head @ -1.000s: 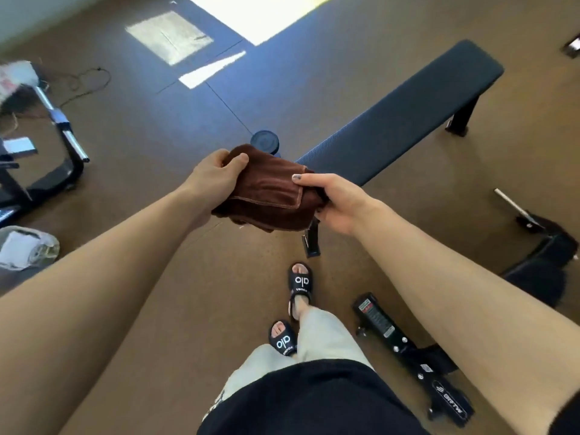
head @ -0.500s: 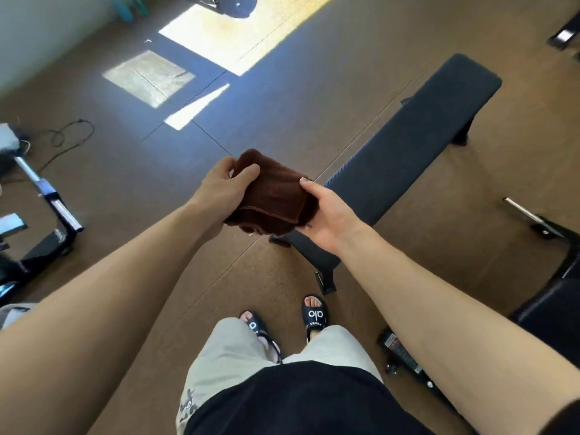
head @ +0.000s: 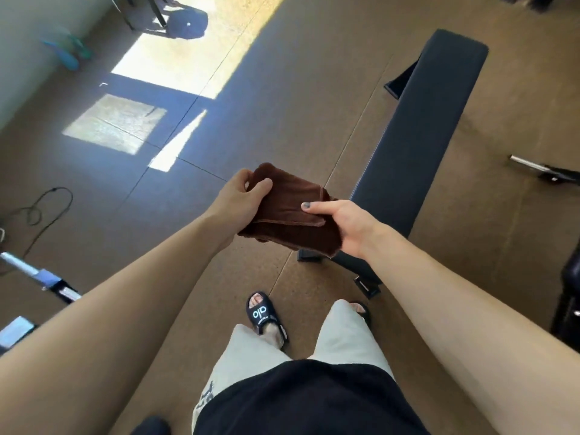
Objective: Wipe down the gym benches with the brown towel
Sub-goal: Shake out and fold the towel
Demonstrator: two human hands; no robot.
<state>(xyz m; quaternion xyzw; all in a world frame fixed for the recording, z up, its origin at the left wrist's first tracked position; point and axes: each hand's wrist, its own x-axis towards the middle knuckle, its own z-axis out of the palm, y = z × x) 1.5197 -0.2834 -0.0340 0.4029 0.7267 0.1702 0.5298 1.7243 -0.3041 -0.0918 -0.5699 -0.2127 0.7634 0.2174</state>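
From my head camera, I hold the folded brown towel (head: 290, 215) in the air with both hands: my left hand (head: 243, 197) grips its left end, my right hand (head: 343, 224) pinches its right end, just beside the near end of the black bench (head: 420, 127).

Bare forearms; dark-painted thumbnail (head: 306, 205); black top (head: 301, 400); pale beige trousers (head: 251, 350); black slide sandals with white "alo" lettering (head: 262, 315).

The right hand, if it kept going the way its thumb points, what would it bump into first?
Probably the left hand. The right hand points left across the folded towel that both hands hold, so the other hand is next in line. Depth is hard to judge.
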